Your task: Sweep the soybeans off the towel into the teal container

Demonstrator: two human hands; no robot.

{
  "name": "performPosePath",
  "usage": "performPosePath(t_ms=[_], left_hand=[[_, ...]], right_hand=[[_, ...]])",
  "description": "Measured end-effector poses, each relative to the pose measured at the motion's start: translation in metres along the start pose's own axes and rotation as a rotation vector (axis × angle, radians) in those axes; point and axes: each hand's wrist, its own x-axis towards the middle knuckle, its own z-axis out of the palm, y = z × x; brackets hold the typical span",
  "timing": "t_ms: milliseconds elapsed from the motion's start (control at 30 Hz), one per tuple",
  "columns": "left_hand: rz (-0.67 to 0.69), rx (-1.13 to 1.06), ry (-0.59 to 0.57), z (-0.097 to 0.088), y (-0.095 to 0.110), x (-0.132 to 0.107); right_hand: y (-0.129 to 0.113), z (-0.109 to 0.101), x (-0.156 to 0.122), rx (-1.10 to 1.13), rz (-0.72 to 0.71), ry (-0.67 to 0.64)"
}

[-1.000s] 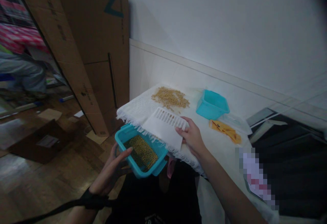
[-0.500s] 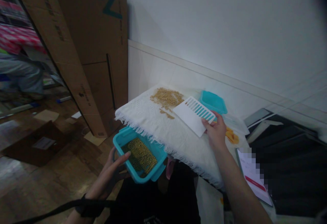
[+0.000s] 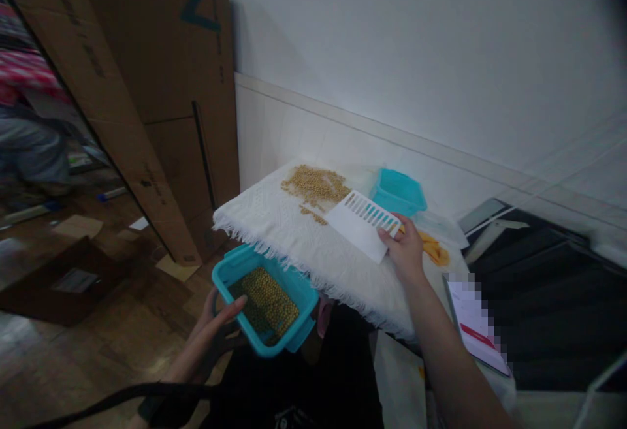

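Note:
My left hand (image 3: 220, 318) grips the near left side of a turquoise plastic container (image 3: 304, 285), thumb over its rim. Inside lie many yellowish beans (image 3: 274, 295); the container is just below the fringed edge of the table. My right hand (image 3: 405, 246) pinches a flat white slotted scraper (image 3: 356, 236) by its right end, over the white cloth (image 3: 274, 210). Close to the scraper's far left corner is a spread of loose beans (image 3: 318, 183), with a small strip of beans nearer the edge. A second turquoise container (image 3: 399, 190) stands behind the scraper.
To the right of my right hand lie an orange cloth (image 3: 435, 251) and a clear plastic piece (image 3: 443, 228). A phone-like tablet or clipboard (image 3: 475, 331) rests at the table's right end. A tall cardboard box (image 3: 171, 128) stands at the left, against the white wall (image 3: 392, 57).
The whole view has shifted slightly, moving the scene left. Both hands keep their holds on the container and scraper, and the scraper looks nearly unmoved against the cloth.

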Motion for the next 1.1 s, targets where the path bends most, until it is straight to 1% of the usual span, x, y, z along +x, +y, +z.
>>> performPosePath(t_ms=[267,467,633,800,967,1100], left_hand=[[-0.002,-0.021,0.010,-0.005,-0.001,0.005],[-0.025,-0.016,0.003,-0.006,0.001,0.005],[-0.021,-0.026,0.022,-0.003,0.001,0.004],[-0.022,-0.031,0.026,-0.002,0.003,0.002],[-0.022,-0.022,-0.003,-0.002,0.003,0.001],[-0.021,-0.013,0.018,-0.001,0.001,0.001]], right_hand=[[-0.014,0.002,-0.008,0.078,0.173,-0.036],[-0.026,0.001,-0.012,0.090,0.275,-0.031],[-0.028,0.002,-0.013,0.103,0.306,-0.032],[-0.029,0.006,-0.015,0.101,0.345,-0.064],[-0.032,0.011,-0.019,0.137,0.329,-0.092],[-0.031,0.013,-0.022,0.127,0.368,-0.134]])
